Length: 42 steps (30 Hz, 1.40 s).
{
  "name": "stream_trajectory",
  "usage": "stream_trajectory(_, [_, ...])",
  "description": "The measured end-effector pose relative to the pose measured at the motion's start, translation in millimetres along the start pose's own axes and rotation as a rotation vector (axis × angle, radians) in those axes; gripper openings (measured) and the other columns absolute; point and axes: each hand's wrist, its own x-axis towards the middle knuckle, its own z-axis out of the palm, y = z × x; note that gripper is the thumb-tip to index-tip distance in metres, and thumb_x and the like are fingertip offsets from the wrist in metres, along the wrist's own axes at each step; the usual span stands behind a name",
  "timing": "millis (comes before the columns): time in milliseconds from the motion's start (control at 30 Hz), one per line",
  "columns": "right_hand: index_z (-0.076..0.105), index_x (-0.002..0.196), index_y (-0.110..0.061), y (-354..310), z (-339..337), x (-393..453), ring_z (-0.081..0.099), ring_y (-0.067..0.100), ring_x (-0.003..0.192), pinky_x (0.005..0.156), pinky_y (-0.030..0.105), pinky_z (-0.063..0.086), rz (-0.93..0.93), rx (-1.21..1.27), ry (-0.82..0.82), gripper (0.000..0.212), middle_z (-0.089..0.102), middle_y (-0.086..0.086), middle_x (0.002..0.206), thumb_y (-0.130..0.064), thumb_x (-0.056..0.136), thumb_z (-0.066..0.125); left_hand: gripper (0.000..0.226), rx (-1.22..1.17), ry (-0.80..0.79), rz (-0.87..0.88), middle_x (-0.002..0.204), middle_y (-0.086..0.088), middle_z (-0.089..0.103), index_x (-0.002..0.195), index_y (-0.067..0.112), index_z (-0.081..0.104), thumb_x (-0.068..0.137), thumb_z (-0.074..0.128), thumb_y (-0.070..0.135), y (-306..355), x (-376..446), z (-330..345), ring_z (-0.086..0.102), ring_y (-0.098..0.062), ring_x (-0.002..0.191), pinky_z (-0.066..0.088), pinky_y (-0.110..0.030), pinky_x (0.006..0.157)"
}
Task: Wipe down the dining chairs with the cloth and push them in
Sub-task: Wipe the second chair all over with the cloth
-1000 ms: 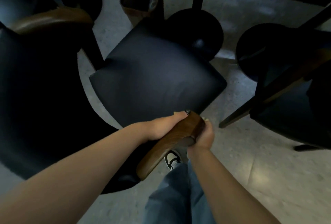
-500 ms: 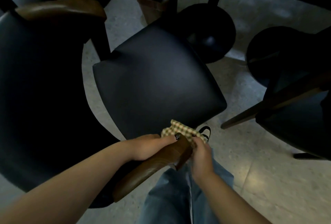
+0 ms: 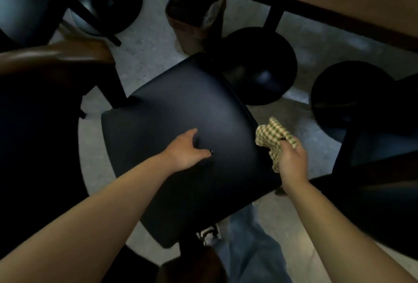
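Head view, left to right: the left hand (image 3: 184, 151) rests spread and empty on the dark chair seat (image 3: 181, 111) at centre, while the right hand (image 3: 291, 160) at centre right pinches the checked cloth (image 3: 272, 138) at the seat's edge. That loose pinch could drop the cloth mid-wipe; the chair's backrest is cut off at the bottom.

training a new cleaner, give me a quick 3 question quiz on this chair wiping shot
1. Which hand grips the checked cloth?
2. True or false: the left hand holds the cloth.
3. Where is the cloth: A) middle of the dark seat, B) at the seat's right edge, C) on the floor?

Key:
1. The right hand.
2. False; its fingers lie spread over the seat, holding nothing.
3. B.
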Motion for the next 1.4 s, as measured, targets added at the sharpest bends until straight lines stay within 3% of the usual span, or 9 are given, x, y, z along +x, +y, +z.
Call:
stream_trajectory(100, [0.065, 0.116, -0.014, -8, 13, 50, 0.063, 0.025, 0.104, 0.096, 0.049, 0.048, -0.033, -0.131, 0.037, 0.042, 0.069, 0.005, 0.109, -0.024, 0.08, 0.046, 0.114, 0.211, 0.082, -0.001, 0.162, -0.006, -0.02, 0.154, 0.038, -0.01, 0.08, 0.075, 0.05, 11, 42, -11, -0.015, -0.034, 0.149, 0.011, -0.052, 0.121])
stream_trajectory(200, [0.062, 0.119, -0.009, -34, 44, 90, 0.058, 0.033, 0.108, 0.097, 0.042, 0.045, -0.096, -0.293, 0.01, 0.034, 0.065, 0.014, 0.113, -0.016, 0.09, 0.047, 0.13, 0.426, 0.082, -0.009, 0.153, -0.001, -0.041, 0.147, 0.049, -0.022, 0.068, 0.081, 0.056, 17, 84, -20, -0.029, -0.04, 0.143, 0.018, -0.066, 0.114])
stream_trajectory(433, [0.055, 0.128, -0.011, -83, 138, 189, 0.057, 0.034, 0.114, 0.099, 0.041, 0.044, -0.264, -0.528, -0.219, 0.034, 0.06, 0.017, 0.124, -0.014, 0.097, 0.042, 0.142, 0.518, 0.071, 0.001, 0.142, 0.003, -0.056, 0.143, 0.048, -0.032, 0.064, 0.085, 0.051, -6, 122, -7, -0.039, -0.045, 0.136, 0.018, -0.075, 0.108])
stream_trajectory(600, [0.066, 0.115, -0.015, -115, 222, 235, 0.061, 0.03, 0.107, 0.093, 0.036, 0.049, -0.362, -0.634, -0.4, 0.03, 0.067, 0.011, 0.112, -0.025, 0.096, 0.046, 0.142, 0.576, 0.135, 0.008, 0.141, -0.003, -0.056, 0.141, 0.045, -0.037, 0.065, 0.083, 0.055, -13, 130, 2, -0.037, -0.048, 0.136, 0.025, -0.073, 0.106])
stream_trajectory(733, [0.057, 0.131, -0.013, -113, 253, 249, 0.053, 0.031, 0.121, 0.104, 0.035, 0.043, -0.372, -0.79, -0.589, 0.05, 0.059, 0.014, 0.128, 0.001, 0.085, 0.045, 0.141, 0.596, 0.153, 0.016, 0.141, -0.005, -0.056, 0.139, 0.043, -0.039, 0.066, 0.081, 0.056, -16, 132, 6, -0.038, -0.049, 0.135, 0.026, -0.072, 0.106])
stream_trajectory(867, [0.054, 0.136, -0.016, -107, 244, 257, 0.053, 0.023, 0.119, 0.1, 0.026, 0.043, -0.355, -0.731, -0.617, 0.053, 0.059, 0.009, 0.127, 0.005, 0.088, 0.042, 0.141, 0.599, 0.161, 0.029, 0.142, -0.005, -0.056, 0.141, 0.043, -0.037, 0.066, 0.082, 0.056, -15, 132, 8, -0.037, -0.049, 0.135, 0.026, -0.072, 0.105])
stream_trajectory(1033, [0.065, 0.114, -0.004, -75, 211, 260, 0.059, 0.03, 0.11, 0.096, 0.041, 0.05, -0.264, -0.774, -0.617, 0.038, 0.066, 0.017, 0.112, 0.007, 0.083, 0.046, 0.142, 0.611, 0.16, 0.023, 0.142, -0.005, -0.056, 0.141, 0.043, -0.038, 0.065, 0.081, 0.057, -14, 131, 8, -0.037, -0.05, 0.135, 0.027, -0.072, 0.106])
stream_trajectory(1233, [0.047, 0.14, -0.011, -40, 152, 231, 0.041, 0.013, 0.13, 0.101, 0.011, 0.026, -0.271, -0.742, -0.598, 0.064, 0.05, 0.002, 0.138, 0.015, 0.082, 0.038, 0.141, 0.579, 0.153, 0.022, 0.142, -0.001, -0.055, 0.142, 0.046, -0.034, 0.064, 0.083, 0.054, -12, 129, 7, -0.037, -0.047, 0.136, 0.026, -0.072, 0.106])
stream_trajectory(1400, [0.047, 0.14, -0.015, 4, 99, 207, 0.04, 0.019, 0.136, 0.116, 0.03, 0.028, -0.327, -0.709, -0.511, 0.067, 0.045, 0.005, 0.146, 0.013, 0.079, 0.041, 0.142, 0.558, 0.162, 0.021, 0.144, 0.003, -0.054, 0.144, 0.049, -0.029, 0.061, 0.086, 0.053, -10, 127, 7, -0.036, -0.045, 0.138, 0.023, -0.074, 0.105])
